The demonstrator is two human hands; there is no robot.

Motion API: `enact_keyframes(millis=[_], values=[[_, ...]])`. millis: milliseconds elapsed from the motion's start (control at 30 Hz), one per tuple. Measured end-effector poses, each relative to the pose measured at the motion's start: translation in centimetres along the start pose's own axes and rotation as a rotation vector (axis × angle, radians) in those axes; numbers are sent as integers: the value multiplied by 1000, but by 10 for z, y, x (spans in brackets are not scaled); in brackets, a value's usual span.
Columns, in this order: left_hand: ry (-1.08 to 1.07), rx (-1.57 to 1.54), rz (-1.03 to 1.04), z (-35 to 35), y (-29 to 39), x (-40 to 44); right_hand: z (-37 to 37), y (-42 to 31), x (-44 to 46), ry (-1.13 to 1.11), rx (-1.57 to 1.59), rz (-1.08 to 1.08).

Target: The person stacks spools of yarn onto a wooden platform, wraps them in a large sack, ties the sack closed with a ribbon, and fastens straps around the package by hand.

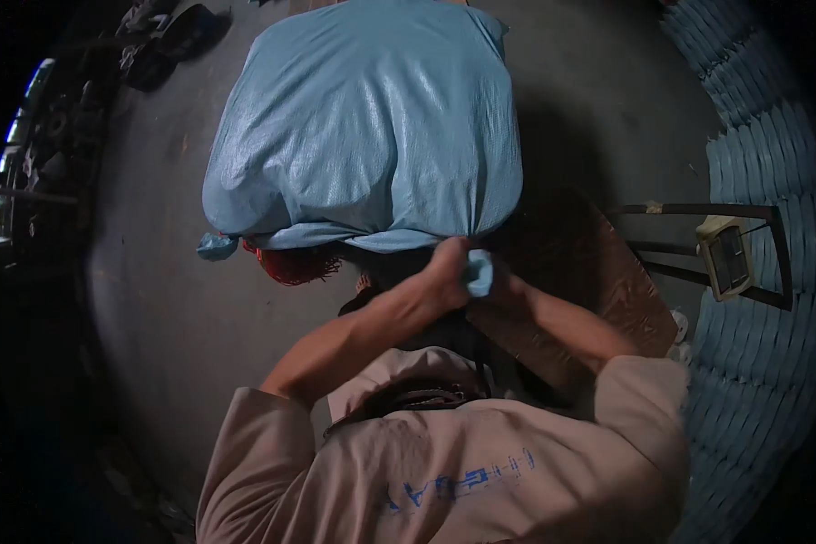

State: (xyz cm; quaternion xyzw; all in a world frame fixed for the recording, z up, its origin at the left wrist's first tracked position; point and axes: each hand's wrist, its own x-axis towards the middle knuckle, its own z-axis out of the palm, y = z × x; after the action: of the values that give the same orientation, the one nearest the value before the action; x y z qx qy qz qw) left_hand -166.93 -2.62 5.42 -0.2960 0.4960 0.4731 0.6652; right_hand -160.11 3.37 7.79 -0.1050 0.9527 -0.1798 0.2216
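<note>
A large, full light-blue woven sack [363, 127] lies in front of me, its surface wrinkled and bulging. My left hand [447, 275] is closed around a twisted, gathered end of the sack's cloth [479, 274] at the near right corner. My right hand [510, 288] is closed on the same gathered end from the other side, its fingers partly hidden in shadow. At the sack's near left corner a knotted tuft of blue cloth [216, 246] sticks out. Beneath the near edge hangs a bundle of red strands [297, 263].
To the right stands a brown board-like surface [598, 290]. Past it are a scale-like display box [725, 258] on a dark frame and long stacks of folded blue sacks [752, 363]. Dark clutter [168, 45] lies at the far left on the grey floor [159, 190].
</note>
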Motion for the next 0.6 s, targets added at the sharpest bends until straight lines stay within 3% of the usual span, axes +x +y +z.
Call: enact_keyframes(millis=[67, 133, 233, 267, 300, 333, 367, 400, 433, 467, 500, 567, 600], values=[[181, -194, -26, 11, -18, 18, 30, -30, 38, 414, 114, 165], [-107, -187, -66, 15, -11, -35, 29, -49, 81, 1151, 230, 330], [-539, -175, -171, 6, -13, -115, 37, -51, 74, 1128, 218, 390], [-888, -99, -210, -13, -15, -129, 33, -39, 59, 887, 51, 190], [-1025, 152, -176, -36, -19, -132, 26, -36, 46, 631, -101, -5], [-1157, 402, -145, -61, -29, -124, -4, -42, 32, 598, -69, -26], [-1086, 592, -47, -74, -39, -113, -14, -49, 32, 606, -64, -14], [-1010, 784, 36, -80, -47, -107, -23, -57, 38, 544, -117, 136], [-684, 1315, 546, -84, -54, -99, -30, -62, 45, 478, -169, 282], [-243, 1768, 1060, -83, -58, -93, -29, -59, 55, 446, -71, 177], [-47, 1653, 1381, -82, -60, -73, -42, -59, 49, 453, -71, 174], [21, 1666, 1457, -89, -58, -47, -66, -57, 36, 413, -56, 64], [89, 1661, 1515, -93, -61, -45, -64, -47, 24, 582, -39, 80]])
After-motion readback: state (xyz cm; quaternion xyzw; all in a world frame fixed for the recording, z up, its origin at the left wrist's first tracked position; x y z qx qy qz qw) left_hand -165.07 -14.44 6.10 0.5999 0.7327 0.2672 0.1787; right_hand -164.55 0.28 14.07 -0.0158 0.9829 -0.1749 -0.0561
